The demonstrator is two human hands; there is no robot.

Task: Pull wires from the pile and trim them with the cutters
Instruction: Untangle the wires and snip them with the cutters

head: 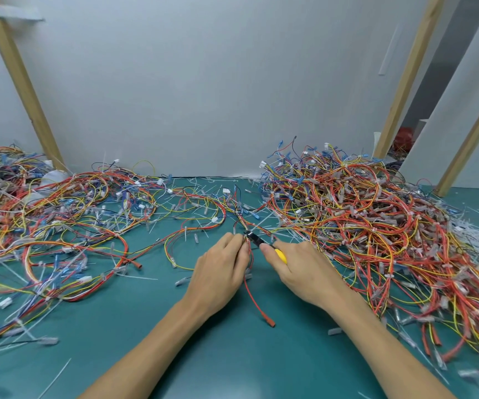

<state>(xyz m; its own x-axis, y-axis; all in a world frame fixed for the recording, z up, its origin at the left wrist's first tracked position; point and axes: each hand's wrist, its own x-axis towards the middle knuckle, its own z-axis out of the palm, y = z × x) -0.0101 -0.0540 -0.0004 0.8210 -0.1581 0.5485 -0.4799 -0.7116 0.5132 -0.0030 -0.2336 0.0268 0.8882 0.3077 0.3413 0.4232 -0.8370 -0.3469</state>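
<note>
The left hand [221, 266] pinches a small bunch of wires [248, 246] near the middle, the right hand [298, 266] grips the yellow cutters [264, 244] — hold the bunch tight, snip close, keep fingertips back.

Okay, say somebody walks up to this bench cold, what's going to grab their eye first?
First, the tangled heaps of red, yellow and blue wires: the tall pile at right and the flatter spread at left, both on the teal table. Then, at centre, the left hand pinches a wire bundle while the right hand holds the yellow-handled cutters against it.
</note>
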